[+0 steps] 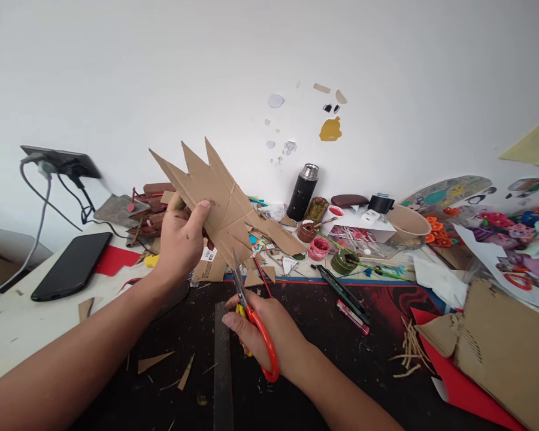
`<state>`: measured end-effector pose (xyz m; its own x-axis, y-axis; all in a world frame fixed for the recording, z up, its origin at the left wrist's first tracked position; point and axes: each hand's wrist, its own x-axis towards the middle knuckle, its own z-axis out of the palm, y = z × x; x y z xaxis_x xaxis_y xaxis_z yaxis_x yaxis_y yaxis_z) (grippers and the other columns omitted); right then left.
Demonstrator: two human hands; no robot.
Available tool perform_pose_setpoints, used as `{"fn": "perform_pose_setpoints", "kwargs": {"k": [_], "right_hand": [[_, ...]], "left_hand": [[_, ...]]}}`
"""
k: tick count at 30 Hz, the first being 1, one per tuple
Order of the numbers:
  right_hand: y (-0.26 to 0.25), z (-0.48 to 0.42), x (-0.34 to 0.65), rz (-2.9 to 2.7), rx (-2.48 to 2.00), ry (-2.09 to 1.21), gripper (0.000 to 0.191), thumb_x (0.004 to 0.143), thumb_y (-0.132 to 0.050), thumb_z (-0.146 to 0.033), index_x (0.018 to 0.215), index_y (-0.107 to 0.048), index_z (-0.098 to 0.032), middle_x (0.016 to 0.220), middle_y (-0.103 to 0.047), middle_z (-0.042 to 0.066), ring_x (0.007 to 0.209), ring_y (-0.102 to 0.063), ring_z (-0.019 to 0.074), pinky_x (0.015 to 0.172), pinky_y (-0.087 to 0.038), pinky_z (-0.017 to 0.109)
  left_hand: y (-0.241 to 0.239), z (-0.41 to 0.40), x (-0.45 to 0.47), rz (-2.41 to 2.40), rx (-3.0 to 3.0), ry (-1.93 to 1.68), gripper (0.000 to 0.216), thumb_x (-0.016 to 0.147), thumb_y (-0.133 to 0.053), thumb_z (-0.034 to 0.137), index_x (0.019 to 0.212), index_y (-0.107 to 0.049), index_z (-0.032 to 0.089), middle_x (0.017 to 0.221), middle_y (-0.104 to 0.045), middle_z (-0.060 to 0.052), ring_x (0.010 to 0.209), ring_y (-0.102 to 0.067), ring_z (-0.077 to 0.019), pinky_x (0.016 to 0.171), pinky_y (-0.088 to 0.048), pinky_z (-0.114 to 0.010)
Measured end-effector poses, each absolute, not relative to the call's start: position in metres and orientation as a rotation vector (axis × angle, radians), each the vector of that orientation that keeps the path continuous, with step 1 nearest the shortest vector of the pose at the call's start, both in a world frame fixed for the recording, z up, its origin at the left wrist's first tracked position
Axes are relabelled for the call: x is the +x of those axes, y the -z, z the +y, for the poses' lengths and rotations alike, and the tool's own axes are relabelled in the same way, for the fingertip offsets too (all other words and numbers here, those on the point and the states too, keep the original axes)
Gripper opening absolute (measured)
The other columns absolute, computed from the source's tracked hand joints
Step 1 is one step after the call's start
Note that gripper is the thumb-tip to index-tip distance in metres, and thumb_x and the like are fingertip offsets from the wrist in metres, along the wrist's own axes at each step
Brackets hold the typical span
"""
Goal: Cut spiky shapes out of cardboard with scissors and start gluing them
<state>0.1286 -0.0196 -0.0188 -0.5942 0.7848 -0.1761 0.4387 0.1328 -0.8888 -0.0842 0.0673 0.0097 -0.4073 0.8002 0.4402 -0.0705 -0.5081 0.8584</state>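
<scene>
My left hand grips a piece of brown cardboard, thumb on its face and fingers behind. Pointed spikes are cut along its upper edge, and creases run across it. My right hand is closed around the scissors, which have red handles with some yellow at the grip. Their blades point up and meet the lower edge of the cardboard; whether they have cut into it there I cannot tell. A metal ruler lies on the dark mat below my hands, with thin cardboard offcuts to its left.
A black phone lies at the left. Along the wall stand a black flask, open paint jars and a beige bowl. A green cutter knife rests on the mat. Larger cardboard and red paper are at the right.
</scene>
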Motion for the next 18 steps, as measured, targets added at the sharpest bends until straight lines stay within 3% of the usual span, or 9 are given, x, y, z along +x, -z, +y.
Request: {"fn": "perform_pose_setpoints", "kwargs": {"k": [2, 18], "right_hand": [[0.0189, -0.0197, 0.1281, -2.079, -1.189, -1.451, 0.048, 0.103, -0.062, -0.065, 0.123, -0.071, -0.022, 0.065, -0.064, -0.002, 0.058, -0.066, 0.0189, 0.066, -0.049, 0.029], [0.0201, -0.0203, 0.1273, -2.073, -1.190, -1.448, 0.049, 0.103, -0.063, -0.066, 0.124, -0.072, -0.023, 0.065, -0.064, -0.002, 0.062, -0.067, 0.0197, 0.067, -0.050, 0.029]], "left_hand": [[-0.0100, 0.0665, -0.0835, 1.041, 1.213, -1.962, 0.024, 0.094, -0.078, 0.043, 0.105, -0.062, 0.029, 0.081, -0.063, 0.003, 0.045, -0.052, -0.0122, 0.030, -0.040, -0.025], [-0.0107, 0.0654, -0.0808, 1.046, 1.205, -1.967, 0.028, 0.093, -0.079, 0.046, 0.105, -0.061, 0.029, 0.079, -0.062, 0.003, 0.040, -0.049, -0.0100, 0.028, -0.037, -0.025]]}}
